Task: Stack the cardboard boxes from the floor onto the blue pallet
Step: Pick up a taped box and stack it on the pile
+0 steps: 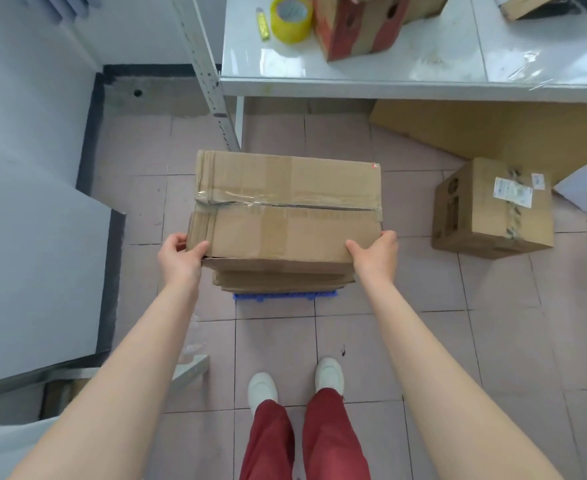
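Note:
A large taped cardboard box (286,206) sits on top of another cardboard box (283,280), whose near edge shows beneath it. Under both, a strip of the blue pallet (285,295) shows on the tiled floor. My left hand (181,256) grips the top box's near left corner and my right hand (375,254) grips its near right corner. A smaller cardboard box with a white label (492,209) lies on the floor to the right, apart from the stack.
A white table (354,77) stands behind the stack with a roll of tape (291,18), a yellow cutter (263,26) and a torn red-printed box (361,26). Flat cardboard (475,129) lies under it. Grey panels (35,237) line the left. My feet stand close behind the pallet.

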